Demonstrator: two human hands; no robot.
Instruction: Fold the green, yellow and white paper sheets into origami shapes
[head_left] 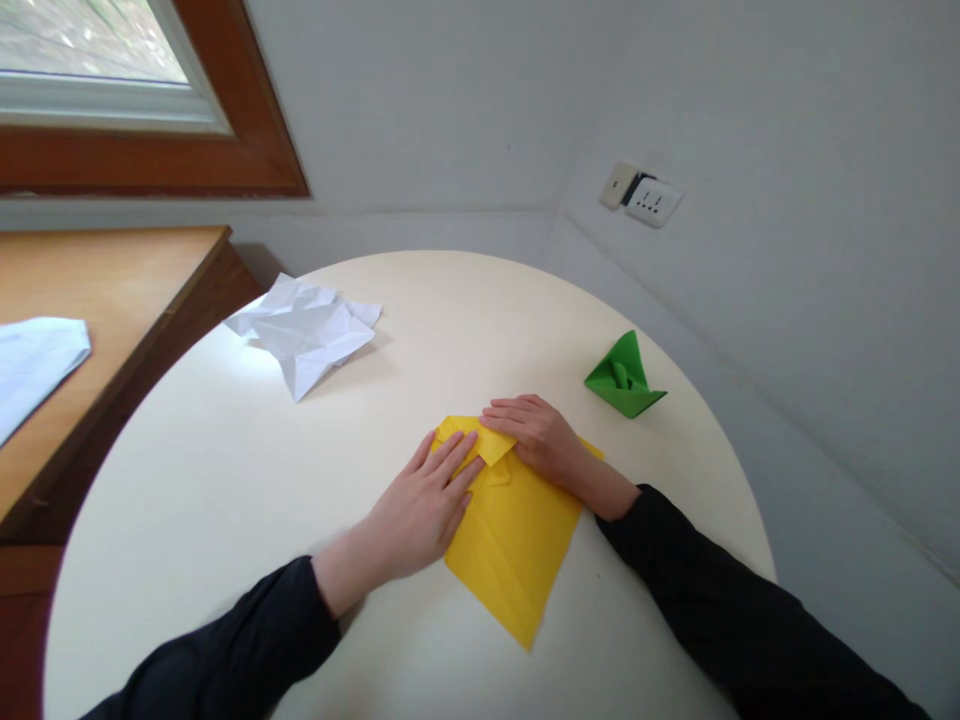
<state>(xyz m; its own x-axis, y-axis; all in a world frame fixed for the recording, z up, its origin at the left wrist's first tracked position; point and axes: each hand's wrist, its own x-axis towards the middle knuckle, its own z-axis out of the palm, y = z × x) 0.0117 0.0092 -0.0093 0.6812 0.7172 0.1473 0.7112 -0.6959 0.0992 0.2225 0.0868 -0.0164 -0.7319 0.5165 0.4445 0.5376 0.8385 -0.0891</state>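
A yellow paper (517,530) lies near the table's (225,480) front edge, its top corner folded down. The left hand (420,510) presses it with flat, open fingers; the right hand (536,435) likewise. A green folded figure (624,378) sits toward the right edge, crumpled white paper (304,330) toward the far left.

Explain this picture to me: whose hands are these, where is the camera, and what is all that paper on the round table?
No machine here: a person wears a camera on the head, looking down at their own hands. The left hand and right hand both press flat on a yellow paper, whose top corner is folded down. Neither hand grips anything. On the round cream table also lie a crumpled white paper, far left, and a folded green paper figure, right. A wooden desk stands at left, under a window.
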